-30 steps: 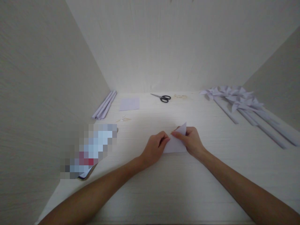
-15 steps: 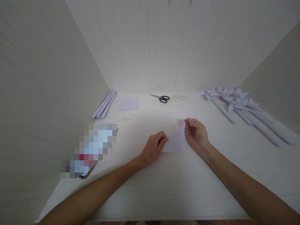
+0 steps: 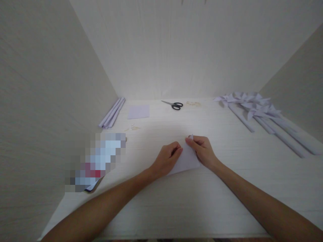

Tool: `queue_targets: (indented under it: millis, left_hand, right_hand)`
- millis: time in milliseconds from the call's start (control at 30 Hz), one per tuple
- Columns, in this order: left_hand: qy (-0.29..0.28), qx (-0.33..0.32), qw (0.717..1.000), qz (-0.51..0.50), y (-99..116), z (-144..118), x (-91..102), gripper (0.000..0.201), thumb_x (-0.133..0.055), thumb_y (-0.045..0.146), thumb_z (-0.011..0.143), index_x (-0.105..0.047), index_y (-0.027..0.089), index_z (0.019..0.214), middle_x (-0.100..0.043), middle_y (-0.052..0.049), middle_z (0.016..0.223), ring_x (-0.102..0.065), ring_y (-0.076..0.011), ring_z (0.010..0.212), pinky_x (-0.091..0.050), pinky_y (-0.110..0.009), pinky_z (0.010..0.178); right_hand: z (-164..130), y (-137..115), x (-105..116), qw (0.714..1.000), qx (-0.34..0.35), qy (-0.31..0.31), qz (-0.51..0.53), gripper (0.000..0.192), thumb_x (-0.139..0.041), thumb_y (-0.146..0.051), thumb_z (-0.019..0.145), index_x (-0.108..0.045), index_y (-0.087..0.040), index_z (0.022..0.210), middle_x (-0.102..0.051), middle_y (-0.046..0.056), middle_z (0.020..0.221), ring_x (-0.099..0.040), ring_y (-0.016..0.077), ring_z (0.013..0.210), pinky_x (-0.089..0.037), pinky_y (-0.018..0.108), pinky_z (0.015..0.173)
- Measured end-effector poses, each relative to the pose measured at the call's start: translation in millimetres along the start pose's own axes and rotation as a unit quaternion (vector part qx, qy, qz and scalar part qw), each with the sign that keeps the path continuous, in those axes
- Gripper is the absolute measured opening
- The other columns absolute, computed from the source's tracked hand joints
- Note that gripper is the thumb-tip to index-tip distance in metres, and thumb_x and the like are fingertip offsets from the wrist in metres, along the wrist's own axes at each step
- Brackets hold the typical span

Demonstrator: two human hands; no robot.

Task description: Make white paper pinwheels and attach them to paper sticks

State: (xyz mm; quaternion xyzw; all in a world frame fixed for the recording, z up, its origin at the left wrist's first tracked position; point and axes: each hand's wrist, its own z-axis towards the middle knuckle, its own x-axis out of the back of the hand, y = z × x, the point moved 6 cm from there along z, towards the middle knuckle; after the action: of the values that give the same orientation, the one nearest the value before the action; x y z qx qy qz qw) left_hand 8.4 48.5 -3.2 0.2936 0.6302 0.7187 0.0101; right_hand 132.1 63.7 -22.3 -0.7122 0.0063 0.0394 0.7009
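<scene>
A sheet of pale lilac paper (image 3: 185, 161) is between my two hands, low over the middle of the table. My left hand (image 3: 167, 158) is closed, its thumb and fingers pinching the paper's left part. With thumb and forefinger my right hand (image 3: 203, 149) grips the paper's upper right edge, where a small corner pokes up above the fingertips. Part of the sheet is hidden behind both hands.
Black-handled scissors (image 3: 175, 105) lie at the back, beside small scraps (image 3: 193, 104). A flat paper square (image 3: 138, 112) and rolled paper sticks (image 3: 112, 113) are back left. A phone (image 3: 101, 164), blurred, lies left. Several paper pinwheels (image 3: 257, 107) rest on the right.
My right hand has moved left and slightly down, bringing its edge of the paper closer to my left hand. The paper's lower edge now tilts. My left hand has barely moved.
</scene>
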Motion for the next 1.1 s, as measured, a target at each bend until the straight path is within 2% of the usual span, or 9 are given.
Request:
queue_targets:
  millis: [233,333,467,567,667,767,900,1000,1100]
  left_hand:
    - [-0.005,-0.022,1.000,0.015,0.6,0.7,1.2,0.024,-0.036,0.031,0.079,-0.038,0.017,0.060,-0.032,0.005,0.053,-0.030,-0.0078,0.052,-0.024,-0.021,0.050]
    - [0.001,-0.019,1.000,0.017,0.4,0.5,3.4,0.023,-0.036,0.029,0.079,-0.039,0.017,0.060,-0.031,0.005,0.052,-0.029,-0.0075,0.051,-0.023,-0.021,0.048]
    - [0.015,-0.001,1.000,-0.007,-2.6,-1.9,7.0,0.023,-0.037,0.030,0.079,-0.040,0.017,0.060,-0.030,0.006,0.049,-0.028,-0.0063,0.046,-0.023,-0.020,0.045]
    - [0.045,0.031,0.994,-0.090,-8.7,-1.7,10.1,0.025,-0.038,0.034,0.079,-0.040,0.017,0.061,-0.031,0.008,0.044,-0.028,-0.0050,0.040,-0.023,-0.019,0.040]
    - [0.077,0.041,0.972,-0.217,-11.6,2.0,12.3,0.024,-0.041,0.039,0.077,-0.041,0.017,0.069,-0.039,0.007,0.049,-0.036,-0.0050,0.040,-0.029,-0.017,0.037]
    - [0.093,0.036,0.952,-0.289,-11.0,6.4,13.0,0.031,-0.051,0.042,0.070,-0.042,0.016,0.084,-0.047,0.002,0.065,-0.048,-0.0087,0.055,-0.038,-0.018,0.039]
    - [0.095,0.021,0.960,-0.261,-10.4,9.0,12.2,0.039,-0.061,0.039,0.062,-0.046,0.014,0.089,-0.049,-0.001,0.075,-0.049,-0.0100,0.063,-0.041,-0.019,0.042]
    - [0.117,0.020,0.974,-0.194,-12.7,8.4,14.7,0.025,-0.058,0.036,0.066,-0.052,0.013,0.074,-0.049,0.001,0.067,-0.045,-0.0069,0.056,-0.038,-0.018,0.044]
    - [0.164,0.036,0.965,-0.201,-17.2,6.2,21.5,0.021,-0.053,0.034,0.070,-0.053,0.013,0.066,-0.047,0.003,0.055,-0.042,-0.0059,0.048,-0.036,-0.018,0.042]
  right_hand:
    - [7.9,-6.5,26.3,0.984,-0.013,0.138,0.110,0.035,-0.068,-0.036,0.056,-0.043,-0.017,0.040,-0.039,-0.006,0.036,-0.033,0.0063,0.033,-0.024,0.020,0.031]
    - [11.4,-11.4,38.3,0.977,-0.019,0.172,0.124,0.032,-0.070,-0.037,0.053,-0.046,-0.017,0.043,-0.043,-0.005,0.038,-0.037,0.0073,0.032,-0.025,0.021,0.030]
    - [14.3,-16.8,65.3,0.954,0.033,0.263,0.137,0.039,-0.070,-0.041,0.052,-0.038,-0.019,0.044,-0.038,-0.008,0.036,-0.035,0.0059,0.031,-0.027,0.020,0.029]
    - [13.0,-17.1,77.3,0.930,0.070,0.321,0.165,0.044,-0.070,-0.041,0.054,-0.033,-0.019,0.045,-0.034,-0.010,0.036,-0.032,0.0041,0.030,-0.027,0.018,0.028]
    - [14.4,-12.8,61.9,0.942,0.041,0.270,0.194,0.043,-0.068,-0.040,0.057,-0.035,-0.018,0.043,-0.030,-0.011,0.029,-0.023,0.0015,0.025,-0.017,0.016,0.025]
    - [11.7,-12.0,37.9,0.955,0.029,0.209,0.210,0.032,-0.072,-0.033,0.054,-0.047,-0.015,0.046,-0.043,-0.008,0.033,-0.035,0.0017,0.028,-0.023,0.013,0.026]
    - [5.3,-9.6,13.9,0.977,-0.004,0.128,0.173,0.021,-0.073,-0.027,0.054,-0.060,-0.014,0.065,-0.059,-0.002,0.049,-0.054,0.0059,0.040,-0.038,0.012,0.035]
    - [0.7,-8.3,3.9,0.990,-0.010,0.067,0.126,0.018,-0.070,-0.027,0.058,-0.059,-0.016,0.066,-0.062,-0.002,0.056,-0.060,0.0091,0.049,-0.042,0.014,0.041]
    - [-2.2,-8.5,-4.9,0.997,0.006,0.002,0.071,0.016,-0.069,-0.026,0.060,-0.056,-0.016,0.064,-0.062,-0.002,0.057,-0.060,0.0101,0.054,-0.044,0.017,0.048]
